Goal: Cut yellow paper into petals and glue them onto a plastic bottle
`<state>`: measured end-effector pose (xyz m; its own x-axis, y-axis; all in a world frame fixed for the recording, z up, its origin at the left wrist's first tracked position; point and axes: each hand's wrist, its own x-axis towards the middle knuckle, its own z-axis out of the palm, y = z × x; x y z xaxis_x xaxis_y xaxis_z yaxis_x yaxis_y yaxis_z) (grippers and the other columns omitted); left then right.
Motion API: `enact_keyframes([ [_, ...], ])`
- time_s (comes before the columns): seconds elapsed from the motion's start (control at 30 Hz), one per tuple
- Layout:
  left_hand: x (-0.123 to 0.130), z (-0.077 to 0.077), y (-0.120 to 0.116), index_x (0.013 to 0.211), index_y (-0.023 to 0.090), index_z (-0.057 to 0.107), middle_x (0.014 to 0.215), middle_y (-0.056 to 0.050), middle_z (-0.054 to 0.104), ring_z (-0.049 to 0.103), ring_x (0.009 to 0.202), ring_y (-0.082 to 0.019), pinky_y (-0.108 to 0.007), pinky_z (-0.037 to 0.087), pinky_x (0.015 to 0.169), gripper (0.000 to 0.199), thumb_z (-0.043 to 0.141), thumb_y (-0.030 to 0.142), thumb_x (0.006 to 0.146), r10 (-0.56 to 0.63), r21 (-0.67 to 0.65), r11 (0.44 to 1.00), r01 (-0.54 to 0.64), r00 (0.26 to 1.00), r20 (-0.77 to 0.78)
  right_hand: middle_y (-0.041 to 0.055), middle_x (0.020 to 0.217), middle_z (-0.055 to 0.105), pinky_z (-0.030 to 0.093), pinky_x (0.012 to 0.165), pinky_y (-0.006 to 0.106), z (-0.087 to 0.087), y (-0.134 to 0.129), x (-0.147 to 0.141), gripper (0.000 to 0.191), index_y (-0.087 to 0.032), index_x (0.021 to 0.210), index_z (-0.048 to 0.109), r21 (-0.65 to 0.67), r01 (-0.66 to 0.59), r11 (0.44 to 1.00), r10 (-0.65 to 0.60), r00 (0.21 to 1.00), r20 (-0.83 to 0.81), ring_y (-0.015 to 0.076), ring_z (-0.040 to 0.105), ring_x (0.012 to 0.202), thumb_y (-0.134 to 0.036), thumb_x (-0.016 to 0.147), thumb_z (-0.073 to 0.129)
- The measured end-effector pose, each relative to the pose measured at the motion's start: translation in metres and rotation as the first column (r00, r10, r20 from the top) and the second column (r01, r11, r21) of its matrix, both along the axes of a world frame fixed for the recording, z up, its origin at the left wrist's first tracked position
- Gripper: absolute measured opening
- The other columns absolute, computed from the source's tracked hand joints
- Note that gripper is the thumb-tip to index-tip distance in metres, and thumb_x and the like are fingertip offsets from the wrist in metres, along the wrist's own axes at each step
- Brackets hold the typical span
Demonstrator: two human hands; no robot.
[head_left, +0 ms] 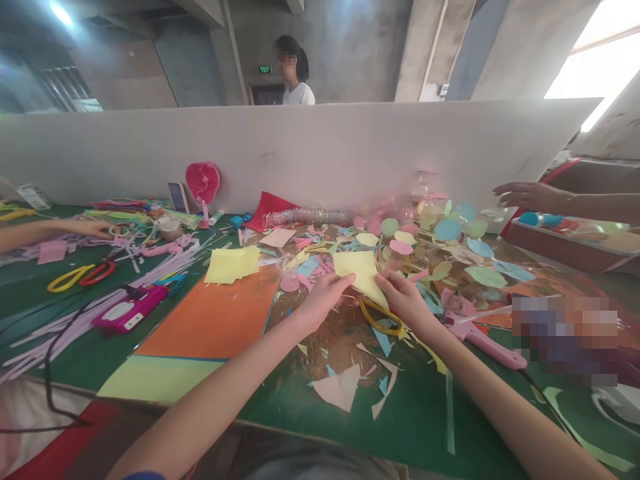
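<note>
A small sheet of yellow paper [356, 265] is held up between my two hands over the middle of the table. My left hand [327, 297] pinches its lower left edge, and my right hand [403, 297] pinches its right side. Just below the sheet lie yellow-handled scissors [383, 321], partly hidden by the paper and my hands. A stack of yellow paper [232, 265] rests to the left, on the top edge of an orange sheet [215, 317]. Pink, blue and yellow scraps [340, 388] are scattered beneath my hands.
A pink glue gun [487, 341] lies right of my right forearm. On the left are a magenta power strip [131, 309] with a black cable and more scissors [97, 273]. Other people's hands reach in from both sides. A pale partition [300, 153] stands behind the table.
</note>
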<state>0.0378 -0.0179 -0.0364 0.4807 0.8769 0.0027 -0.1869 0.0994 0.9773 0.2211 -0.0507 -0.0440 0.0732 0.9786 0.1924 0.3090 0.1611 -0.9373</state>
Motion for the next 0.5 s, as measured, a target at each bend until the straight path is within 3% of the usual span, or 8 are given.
enact_keyframes([
  [0.33,-0.003,0.003,0.004,0.079,0.014,0.071,0.075,-0.004,0.068,0.063,0.069,-0.015,-0.03,0.054,0.067,0.026,0.074,0.04,0.078,0.093,-0.008,0.996,-0.094,0.995,-0.043,-0.0031,0.066,0.047,0.033,0.056,0.027,0.003,0.001,0.004,0.049,-0.021,0.073,0.052,-0.014,0.053,0.998,-0.052,0.998,0.045,0.014,0.042,0.06,-0.07,0.077,0.052],
  [0.5,-0.01,0.007,0.013,0.074,0.012,0.074,0.075,-0.007,0.071,0.064,0.069,-0.014,-0.031,0.054,0.073,0.025,0.077,0.037,0.074,0.012,-0.004,1.0,-0.013,0.991,-0.136,-0.0053,0.061,0.039,0.027,0.052,0.026,0.012,-0.003,0.005,0.049,-0.022,0.073,0.049,-0.021,0.028,0.999,-0.027,0.999,0.035,0.0125,0.034,0.055,-0.071,0.078,0.053],
])
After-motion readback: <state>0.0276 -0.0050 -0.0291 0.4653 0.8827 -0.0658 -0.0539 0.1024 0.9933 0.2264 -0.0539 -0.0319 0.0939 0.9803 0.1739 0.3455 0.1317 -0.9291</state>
